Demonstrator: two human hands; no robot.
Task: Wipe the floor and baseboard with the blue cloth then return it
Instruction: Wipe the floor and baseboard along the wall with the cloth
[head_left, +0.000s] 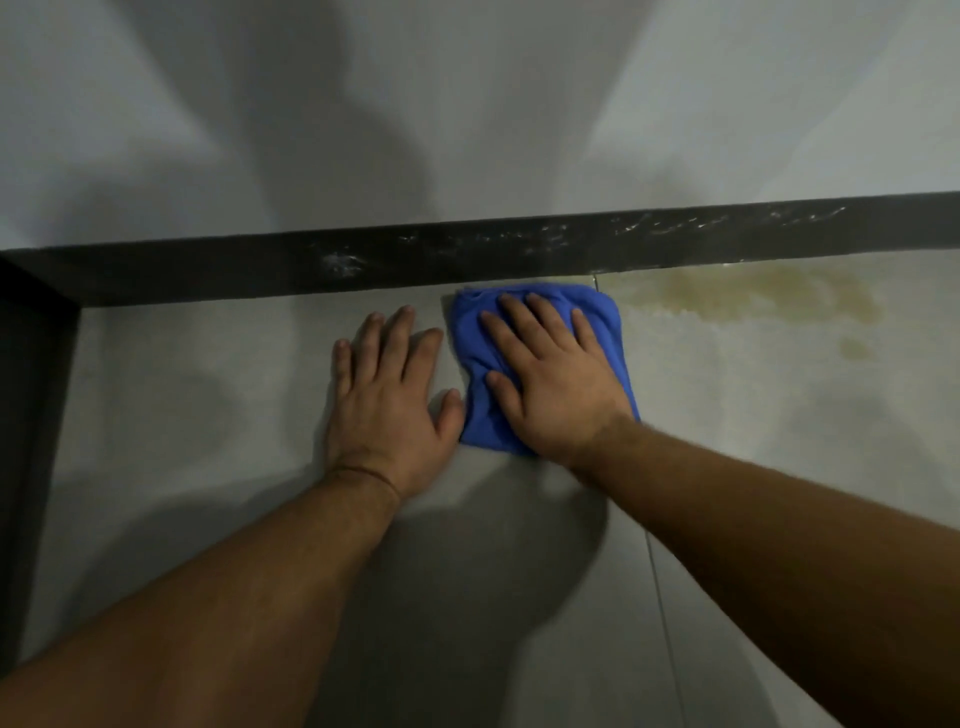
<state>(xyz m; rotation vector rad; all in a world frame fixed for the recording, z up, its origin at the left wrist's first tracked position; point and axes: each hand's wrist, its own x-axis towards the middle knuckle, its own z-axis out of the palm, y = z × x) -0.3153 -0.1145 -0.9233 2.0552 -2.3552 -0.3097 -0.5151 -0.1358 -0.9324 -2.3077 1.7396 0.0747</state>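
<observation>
A person's right hand (553, 382) presses flat, fingers spread, on a crumpled blue cloth (540, 364) lying on the grey tiled floor (208, 395), touching the black baseboard (467, 257). The left hand (389, 400) rests open just beside it. A yellowish stain (753, 296) lies right.

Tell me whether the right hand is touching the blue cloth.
Touching. The head view shows the right hand pressed flat on the blue cloth, fingers spread across it.

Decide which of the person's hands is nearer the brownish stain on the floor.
Right. The right hand presses flat on the blue cloth, just left of the brownish stain. The left hand lies flat on bare floor, beyond the cloth's far side.
</observation>
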